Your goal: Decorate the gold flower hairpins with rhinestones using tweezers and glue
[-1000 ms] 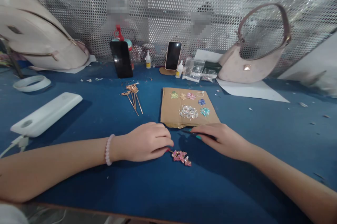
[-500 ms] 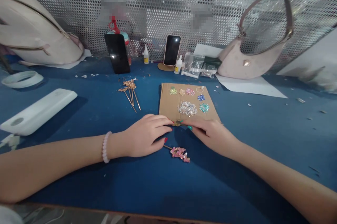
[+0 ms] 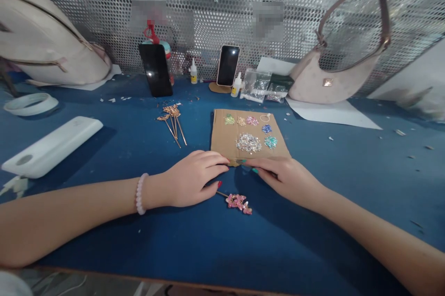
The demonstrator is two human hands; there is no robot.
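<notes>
My left hand [image 3: 194, 178] lies palm down at the near edge of a cardboard sheet [image 3: 222, 136], its fingers stretched out and thumb apart. The fingertips of my right hand [image 3: 290, 179] rest at the same edge, index finger extended and thumb a little apart. Between the two sets of fingertips is a small frayed, darker patch on the cardboard's edge, too small to make out. On the sheet lie silver rhinestones [image 3: 248, 143], teal rhinestones [image 3: 270, 142] and smaller coloured piles. A hairpin with pink flowers [image 3: 238, 202] lies just below my left thumb, its stem partly hidden.
Gold hairpin sticks [image 3: 174, 122] lie left of the cardboard. Behind stand two phones, one black [image 3: 155, 71], glue bottles [image 3: 236, 86] and plastic bags [image 3: 255, 85]. A white power bank [image 3: 52, 147] and tape roll [image 3: 31, 104] are left; a handbag [image 3: 333, 78] stands right.
My right hand has shifted slightly right, so the gap between the fingertips is a little wider. My left hand, the cardboard and the pink hairpin stay put.
</notes>
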